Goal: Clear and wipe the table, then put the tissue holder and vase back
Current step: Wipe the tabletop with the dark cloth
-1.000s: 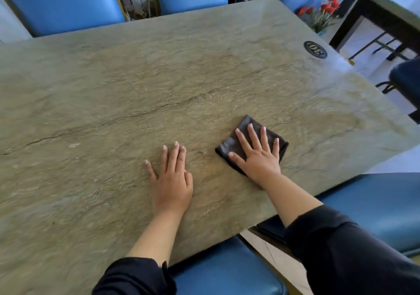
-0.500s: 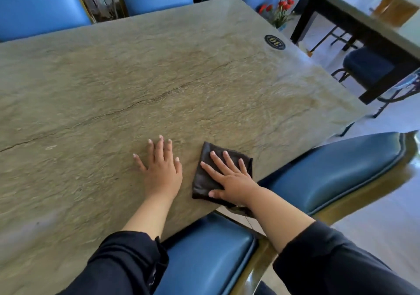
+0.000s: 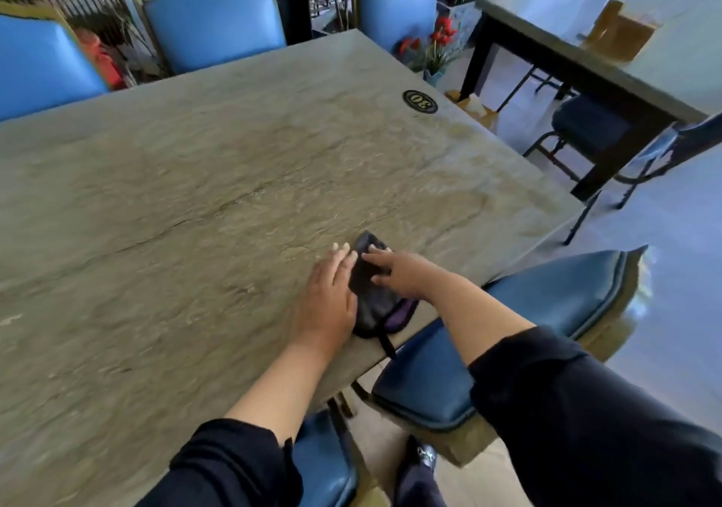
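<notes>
A dark cloth [image 3: 371, 303] lies folded at the near edge of the stone table [image 3: 195, 194], a strap of it hanging over the edge. My right hand [image 3: 402, 274] rests flat on top of the cloth, fingers straight. My left hand [image 3: 330, 299] lies flat on the tabletop right beside the cloth, touching its left side. A small vase with red flowers [image 3: 437, 53] stands on the floor beyond the table's far right corner. A tan tissue holder [image 3: 478, 110] shows low by that same table edge, partly hidden.
Blue chairs [image 3: 508, 331] stand around the table, one just under its near edge by my right arm. A round black number plate [image 3: 420, 101] sits on the far right of the top. A second table [image 3: 625, 38] with a brown box stands at the right.
My right hand has dragged the cloth back toward the near table edge. The two hands have come together and the cloth has bunched narrower. My view has swung to the right.
</notes>
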A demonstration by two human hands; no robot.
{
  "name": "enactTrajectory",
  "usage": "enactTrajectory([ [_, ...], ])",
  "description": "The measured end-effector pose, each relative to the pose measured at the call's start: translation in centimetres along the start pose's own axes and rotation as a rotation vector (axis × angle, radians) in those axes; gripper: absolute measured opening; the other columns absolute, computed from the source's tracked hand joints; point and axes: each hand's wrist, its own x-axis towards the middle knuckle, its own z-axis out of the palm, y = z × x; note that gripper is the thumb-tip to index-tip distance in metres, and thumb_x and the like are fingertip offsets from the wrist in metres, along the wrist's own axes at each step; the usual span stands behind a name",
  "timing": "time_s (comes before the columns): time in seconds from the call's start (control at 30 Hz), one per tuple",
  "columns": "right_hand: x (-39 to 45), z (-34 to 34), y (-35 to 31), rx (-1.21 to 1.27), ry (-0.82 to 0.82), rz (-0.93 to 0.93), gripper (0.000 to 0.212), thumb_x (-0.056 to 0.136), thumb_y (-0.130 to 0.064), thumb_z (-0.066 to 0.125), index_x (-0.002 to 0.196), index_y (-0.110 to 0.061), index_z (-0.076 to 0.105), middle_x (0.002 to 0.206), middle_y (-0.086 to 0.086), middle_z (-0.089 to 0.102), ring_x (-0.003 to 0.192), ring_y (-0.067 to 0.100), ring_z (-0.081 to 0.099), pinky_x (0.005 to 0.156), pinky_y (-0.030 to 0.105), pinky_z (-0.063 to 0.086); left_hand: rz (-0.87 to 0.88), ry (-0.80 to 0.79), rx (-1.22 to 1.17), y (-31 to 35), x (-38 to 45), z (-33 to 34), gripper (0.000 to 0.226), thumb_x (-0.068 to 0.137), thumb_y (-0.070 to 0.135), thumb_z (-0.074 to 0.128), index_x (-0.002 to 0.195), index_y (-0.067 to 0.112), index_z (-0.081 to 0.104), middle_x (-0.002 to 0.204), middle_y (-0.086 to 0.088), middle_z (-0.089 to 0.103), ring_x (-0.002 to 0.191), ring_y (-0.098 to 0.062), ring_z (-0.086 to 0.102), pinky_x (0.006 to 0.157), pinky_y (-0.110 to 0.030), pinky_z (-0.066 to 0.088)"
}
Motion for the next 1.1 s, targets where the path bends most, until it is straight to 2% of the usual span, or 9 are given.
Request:
enactTrajectory([
  [0.07,0.5,-2.4,2.2,0.178,0.23,0.059,0.038,0.098,-0.019,0.045,0.133,-0.024,0.055,0.138,0.004,0.055,0.129,0.022,0.048,0.101,0.027,0.038,-0.023,-0.127,0.081,2.3,1.4,2.3,0.059,0.096,0.023,0.037,0.152,0.016,0.019,0.161,-0.004,0.013,0.148,-0.019,0.007,0.121,-0.039,0.012],
  [0.13,1.9,-4.3,4.2,0.191,0.324,0.118,0.037,0.097,-0.015,0.041,0.127,-0.025,0.06,0.13,0.005,0.06,0.121,0.025,0.054,0.092,0.028,0.043,-0.1,-0.184,0.219,4.3,1.8,4.9,0.061,0.098,0.038,0.029,0.153,0.017,0.013,0.162,-0.007,0.006,0.149,-0.025,0.002,0.12,-0.047,0.0],
  [0.2,3.3,-5.9,6.3,0.02,0.262,0.144,0.043,0.097,-0.015,0.038,0.135,-0.029,0.052,0.146,0.006,0.042,0.135,0.028,0.038,0.102,0.034,0.04,-0.151,-0.226,0.305,5.9,1.5,6.6,0.064,0.092,0.046,0.028,0.15,0.016,0.028,0.159,-0.01,0.021,0.146,-0.034,0.017,0.115,-0.058,0.006],
  [0.27,4.5,-7.6,8.4,-0.155,0.182,0.144,0.05,0.097,-0.018,0.038,0.145,-0.03,0.037,0.159,0.008,0.016,0.148,0.029,0.008,0.116,0.045,0.025,-0.048,-0.261,0.379,6.0,0.9,7.3,0.064,0.091,0.05,0.031,0.148,0.02,0.035,0.157,-0.006,0.027,0.145,-0.035,0.021,0.109,-0.064,0.014],
  [0.4,4.9,-8.9,12.2,-0.203,0.017,0.149,0.06,0.098,-0.016,0.038,0.152,-0.03,0.016,0.162,0.005,-0.006,0.147,0.037,-0.008,0.118,0.051,0.015,0.216,-0.29,0.435,2.9,-0.7,5.3,0.065,0.09,0.063,0.031,0.15,0.04,0.021,0.16,0.009,0.016,0.148,-0.023,0.01,0.105,-0.072,0.014],
  [0.53,4.6,-7.6,13.6,-0.186,-0.116,0.153,0.074,0.097,-0.008,0.035,0.152,-0.032,-0.007,0.158,-0.001,-0.026,0.145,0.035,-0.019,0.118,0.053,0.012,-0.076,-0.242,0.42,1.9,2.1,4.7,0.068,0.085,0.076,0.019,0.147,0.052,0.005,0.16,0.017,-0.004,0.148,-0.018,-0.009,0.107,-0.073,0.002],
  [0.7,4.9,-7.7,13.9,-0.144,-0.146,0.176,0.075,0.097,-0.002,0.03,0.151,-0.033,-0.013,0.155,-0.001,-0.032,0.144,0.035,-0.023,0.117,0.053,0.01,-0.376,-0.263,0.419,5.9,8.4,7.1,0.076,0.079,0.082,0.004,0.145,0.048,-0.013,0.157,0.013,-0.024,0.143,-0.027,-0.027,0.103,-0.072,-0.015],
  [0.93,3.9,-8.4,12.2,-0.021,-0.096,0.281,0.07,0.098,0.0,0.029,0.153,-0.027,-0.004,0.159,0.005,-0.023,0.145,0.041,-0.015,0.118,0.052,0.011,0.118,-0.364,0.355,8.3,3.5,8.5,0.075,0.084,0.077,0.019,0.149,0.046,-0.003,0.157,0.016,-0.019,0.144,-0.019,-0.026,0.111,-0.062,-0.01],
  [1.1,2.8,-8.5,7.6,0.178,-0.028,0.241,0.044,0.1,-0.01,0.038,0.145,-0.005,0.038,0.152,0.017,0.034,0.138,0.032,0.035,0.112,0.037,0.032,0.287,-0.464,0.159,5.0,1.1,6.5,0.066,0.091,0.037,0.049,0.147,0.048,0.017,0.157,0.023,-0.005,0.145,-0.005,-0.018,0.116,-0.036,-0.016],
])
